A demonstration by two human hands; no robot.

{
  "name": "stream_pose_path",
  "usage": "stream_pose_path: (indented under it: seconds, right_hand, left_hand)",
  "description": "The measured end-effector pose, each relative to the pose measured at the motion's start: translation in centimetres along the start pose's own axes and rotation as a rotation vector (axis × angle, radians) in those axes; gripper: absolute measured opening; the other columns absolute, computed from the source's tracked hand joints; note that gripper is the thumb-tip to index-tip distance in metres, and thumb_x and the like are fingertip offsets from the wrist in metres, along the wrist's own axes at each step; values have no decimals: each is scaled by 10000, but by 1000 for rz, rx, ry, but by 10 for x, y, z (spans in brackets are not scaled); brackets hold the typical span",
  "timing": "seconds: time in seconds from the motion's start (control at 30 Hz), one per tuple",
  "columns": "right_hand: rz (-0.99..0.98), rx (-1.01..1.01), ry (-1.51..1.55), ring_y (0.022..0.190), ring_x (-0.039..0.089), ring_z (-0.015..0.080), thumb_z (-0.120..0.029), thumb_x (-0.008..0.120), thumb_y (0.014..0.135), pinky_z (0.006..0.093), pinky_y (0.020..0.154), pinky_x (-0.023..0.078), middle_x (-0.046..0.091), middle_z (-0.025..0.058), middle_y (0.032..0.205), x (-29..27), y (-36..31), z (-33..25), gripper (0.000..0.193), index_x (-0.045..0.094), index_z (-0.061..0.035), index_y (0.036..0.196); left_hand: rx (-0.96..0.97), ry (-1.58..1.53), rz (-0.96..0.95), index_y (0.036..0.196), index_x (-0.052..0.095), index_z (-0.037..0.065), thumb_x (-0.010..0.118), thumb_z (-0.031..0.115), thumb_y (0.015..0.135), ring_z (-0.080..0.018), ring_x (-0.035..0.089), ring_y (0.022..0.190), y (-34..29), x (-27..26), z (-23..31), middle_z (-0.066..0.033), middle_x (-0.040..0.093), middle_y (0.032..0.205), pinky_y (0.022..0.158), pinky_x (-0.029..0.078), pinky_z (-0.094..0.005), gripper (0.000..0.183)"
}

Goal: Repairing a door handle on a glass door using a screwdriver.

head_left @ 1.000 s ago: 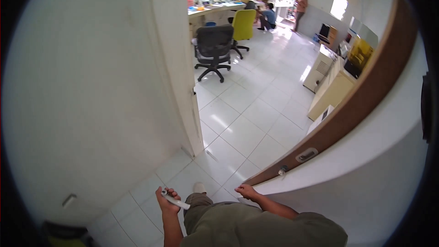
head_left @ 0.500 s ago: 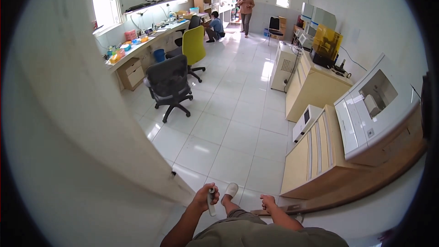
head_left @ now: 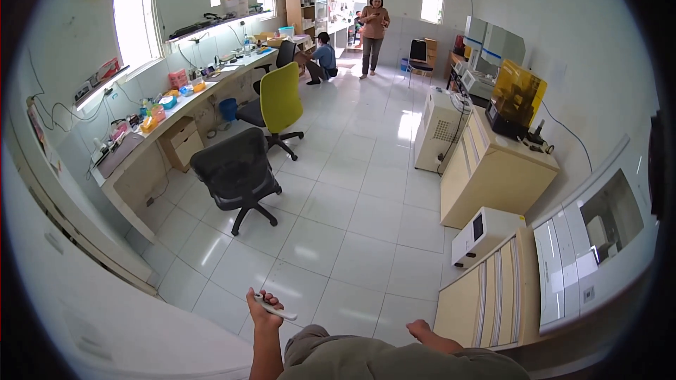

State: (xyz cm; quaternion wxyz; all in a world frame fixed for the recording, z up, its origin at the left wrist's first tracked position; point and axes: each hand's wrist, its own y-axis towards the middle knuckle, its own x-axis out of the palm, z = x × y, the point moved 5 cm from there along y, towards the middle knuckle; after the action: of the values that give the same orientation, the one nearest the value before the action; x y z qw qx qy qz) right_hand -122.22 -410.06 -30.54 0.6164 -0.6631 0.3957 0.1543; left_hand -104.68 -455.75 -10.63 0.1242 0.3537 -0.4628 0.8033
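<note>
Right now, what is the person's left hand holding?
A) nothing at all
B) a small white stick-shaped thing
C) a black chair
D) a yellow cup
B: the left hand is closed around a small white stick-shaped thing that pokes out to the side over the white floor tiles, while the right hand holds nothing.

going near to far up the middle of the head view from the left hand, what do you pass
left hand holding a slim white tool → black office chair → yellow-green chair → person crouching by the bench → person standing near the far doorway
</note>
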Motion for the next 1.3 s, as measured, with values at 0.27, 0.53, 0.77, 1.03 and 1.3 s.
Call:
stream_pose_path:
  seconds: [0.27,0.53,0.77,1.03,1.3]
  right_hand:
    - [156,-279,223,509,506,214,-364,557,809,346,490,417,574,60,619,-65,84,-131,324,622,-46,820]
    - [-94,-107,-364,936,593,256,-408,485,827,357,788,469,648,87,964,-75,120,-174,398,646,-59,928]
    - [22,114,486,726,607,268,-325,504,786,356,672,473,644,132,735,-139,140,-254,353,664,-22,870]
    - [212,-585,711,531,482,137,-232,534,830,253,490,378,566,50,644,-263,180,-476,246,651,-23,885]
    - [215,-1148,446,547,496,155,-225,558,840,281,506,397,600,57,690,-375,143,-650,223,626,-70,985]
  left_hand:
    - [-235,-38,32,703,470,154,508,394,781,-111,451,468,121,82,-52,19,476,563,394,324,-213,256]
    - [-528,329,-320,809,525,90,509,379,781,-226,577,624,226,242,-108,-69,582,704,495,436,-293,291]
    - [-705,631,-439,940,549,28,496,361,785,-281,622,735,283,349,-132,-134,632,847,583,480,-322,371]
    - [-773,693,-455,1068,530,-10,493,357,789,-320,626,872,353,423,-147,-179,637,943,783,497,-367,462]
    - [-638,639,-457,1030,556,-17,485,348,808,-318,610,900,417,497,-148,-187,626,969,828,482,-382,433]
